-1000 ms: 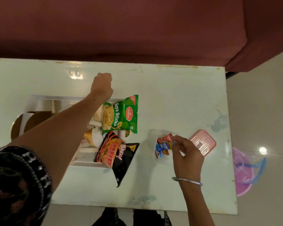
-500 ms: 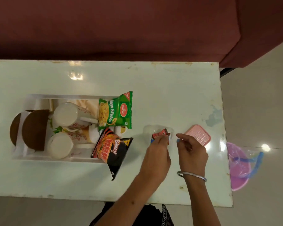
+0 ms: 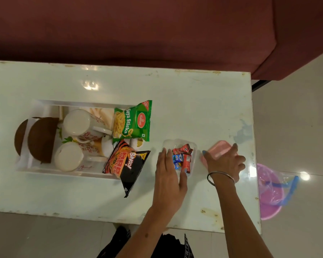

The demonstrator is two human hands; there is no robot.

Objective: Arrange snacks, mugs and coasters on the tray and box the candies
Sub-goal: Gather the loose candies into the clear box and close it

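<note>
Your left hand [image 3: 169, 175] lies open, fingers straight, against the left side of the clear candy box [image 3: 179, 157], which sits on the counter [image 3: 194, 101] toward its right end, near the front edge. Red and blue candies [image 3: 183, 157] fill the box. Your right hand [image 3: 225, 162] rests with fingers spread on the pink lid [image 3: 217, 150], just right of the box; whether it grips the lid is unclear. The lid lies nearer your right hand, so closing likely means carrying it left over the box. The tray [image 3: 73, 103] with mugs [image 3: 76, 121], coasters [image 3: 41, 138] and snack packets [image 3: 132, 120] sits further left.
</note>
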